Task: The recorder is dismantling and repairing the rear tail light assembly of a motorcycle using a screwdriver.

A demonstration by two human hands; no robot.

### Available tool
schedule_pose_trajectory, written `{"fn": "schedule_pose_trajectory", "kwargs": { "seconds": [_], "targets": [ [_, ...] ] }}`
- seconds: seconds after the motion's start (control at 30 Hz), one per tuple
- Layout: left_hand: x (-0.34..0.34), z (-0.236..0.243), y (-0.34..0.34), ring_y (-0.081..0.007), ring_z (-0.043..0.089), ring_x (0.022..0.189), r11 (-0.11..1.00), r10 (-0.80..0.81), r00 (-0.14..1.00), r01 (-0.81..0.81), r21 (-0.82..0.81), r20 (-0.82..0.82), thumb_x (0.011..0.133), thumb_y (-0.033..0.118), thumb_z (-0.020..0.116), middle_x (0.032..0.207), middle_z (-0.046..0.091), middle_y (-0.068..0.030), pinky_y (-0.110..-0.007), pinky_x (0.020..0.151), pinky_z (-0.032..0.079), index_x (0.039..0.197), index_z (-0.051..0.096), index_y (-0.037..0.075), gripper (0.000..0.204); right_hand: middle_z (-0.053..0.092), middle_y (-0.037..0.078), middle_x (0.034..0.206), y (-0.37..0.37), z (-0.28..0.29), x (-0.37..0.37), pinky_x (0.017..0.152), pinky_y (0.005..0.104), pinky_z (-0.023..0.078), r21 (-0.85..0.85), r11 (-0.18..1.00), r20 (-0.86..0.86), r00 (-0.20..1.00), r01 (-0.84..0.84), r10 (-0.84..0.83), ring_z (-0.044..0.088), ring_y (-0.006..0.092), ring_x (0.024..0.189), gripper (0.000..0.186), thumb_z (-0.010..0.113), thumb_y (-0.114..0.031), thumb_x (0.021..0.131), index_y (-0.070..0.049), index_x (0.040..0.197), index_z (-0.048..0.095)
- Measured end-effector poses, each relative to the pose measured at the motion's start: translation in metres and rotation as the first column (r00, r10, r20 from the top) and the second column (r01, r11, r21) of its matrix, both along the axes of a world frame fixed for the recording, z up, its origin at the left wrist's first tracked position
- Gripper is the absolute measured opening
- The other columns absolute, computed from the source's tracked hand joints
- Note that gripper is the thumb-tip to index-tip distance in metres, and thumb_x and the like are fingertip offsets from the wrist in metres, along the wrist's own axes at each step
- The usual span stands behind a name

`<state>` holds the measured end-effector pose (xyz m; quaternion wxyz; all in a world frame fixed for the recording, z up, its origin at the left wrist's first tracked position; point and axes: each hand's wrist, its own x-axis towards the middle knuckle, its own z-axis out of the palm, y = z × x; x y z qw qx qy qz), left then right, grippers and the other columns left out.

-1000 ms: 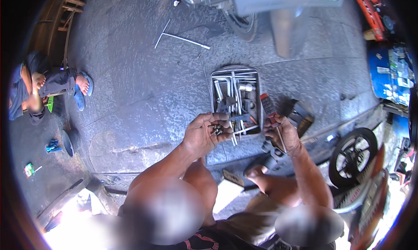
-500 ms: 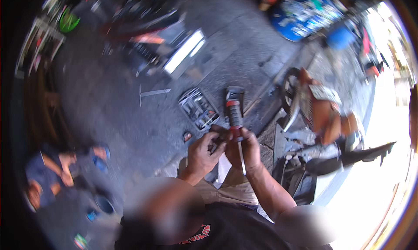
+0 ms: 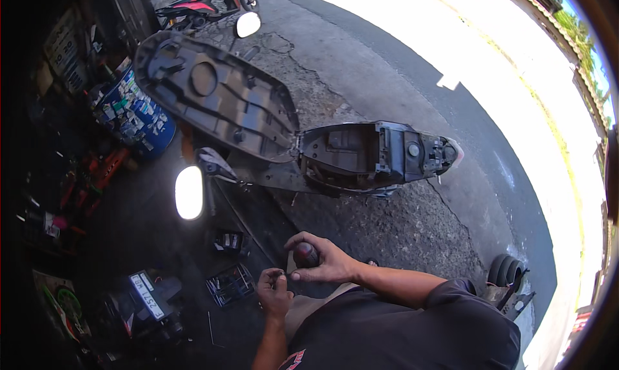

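Observation:
My right hand is closed round the red and dark handle of a screwdriver, seen nearly end-on; its shaft is hidden. Close beside it, my left hand has thumb and fingers pinched together at a small dark piece, too small to name. The two hands almost meet, low in front of my body. Beyond them stands a scooter with its seat tipped up, underside showing. The storage well under the seat lies exposed.
Left of my hands, a tool tray and a small dark box lie on the floor. A scooter mirror juts out nearby. A blue drum stands far left, tyres at right, and a red scooter at the back.
My view has swung right, from the shop floor to the scooter with the raised seat. The screwdriver stays in my right hand, its handle now pointing up toward me.

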<state>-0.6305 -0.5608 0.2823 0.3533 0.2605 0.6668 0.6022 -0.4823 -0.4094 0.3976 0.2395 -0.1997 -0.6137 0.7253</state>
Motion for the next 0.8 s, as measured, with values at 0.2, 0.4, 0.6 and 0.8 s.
{"fn": "schedule_pose_trajectory", "kwargs": {
  "seconds": [0.2,0.4,0.6,0.8],
  "targets": [
    [0.196,0.02,0.137,-0.0089,0.063,0.072,0.911,-0.41,0.897,0.411,-0.03,-0.167,0.088,0.007,0.066,0.081,0.067,-0.0028,-0.026,0.065,0.05,0.103,0.064,0.0,0.016,0.062,0.006,0.075,0.064,-0.017,0.229,0.07,0.0316,0.05,0.12,0.964,0.499,0.826,0.236,-0.264,0.059,0.0153,0.07,0.036,0.073,-0.032,0.089,0.001,0.096,0.063],
    [0.319,0.041,0.222,-0.0179,0.071,0.071,0.68,-0.718,0.648,0.731,-0.054,-0.254,0.088,0.009,0.07,0.082,0.071,-0.0123,-0.032,0.063,0.054,0.108,0.064,0.001,0.022,0.071,0.01,0.08,0.092,-0.023,0.347,0.07,0.031,0.053,0.187,0.783,0.561,0.59,0.593,-0.58,0.066,0.0135,0.075,0.028,0.07,-0.021,0.09,0.002,0.105,0.068],
    [0.366,0.022,0.278,-0.0275,0.071,0.071,0.619,-0.755,0.572,0.783,-0.06,-0.321,0.09,0.007,0.068,0.082,0.07,-0.0161,-0.035,0.061,0.053,0.111,0.064,0.001,0.022,0.071,0.009,0.084,0.126,-0.053,0.38,0.066,0.0286,0.051,-0.069,0.596,0.588,0.515,0.8,-0.623,0.063,0.0118,0.075,0.029,0.072,-0.019,0.09,0.005,0.104,0.068],
    [0.387,-0.015,0.352,-0.0139,0.069,0.073,0.51,-0.785,0.523,0.85,0.131,-0.333,0.091,0.002,0.067,0.087,0.07,-0.0137,-0.028,0.064,0.055,0.113,0.065,-0.002,0.022,0.057,0.001,0.066,0.187,-0.064,0.407,0.04,0.0232,0.037,-0.333,0.438,0.602,0.545,0.835,-0.583,0.051,0.0073,0.052,0.028,0.072,-0.022,0.09,0.002,0.102,0.067]
  ]
}}
